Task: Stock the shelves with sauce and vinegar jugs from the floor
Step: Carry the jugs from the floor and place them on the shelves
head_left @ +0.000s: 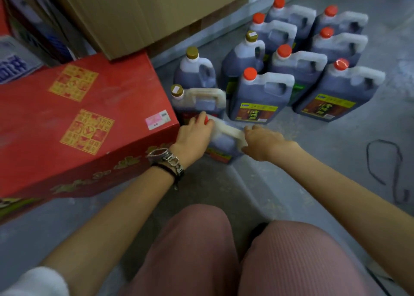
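Fingers [252, 128] round jug [220, 142] cap [206, 120] and handle [234, 133]

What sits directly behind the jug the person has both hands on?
A gold-capped jug stands behind the held jug, beside the red box. Its lower body and label are covered by the left hand and the held jug; whether the jugs touch can't be seen.

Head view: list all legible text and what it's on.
"老陈醋" (likely, blurred): label on front jug; same on right jug.
Red box: gold character squares and sticker, unreadable.
Blue print, far left: blurred, cut off.
Cap stickers: too small.
Held jug: label hidden.
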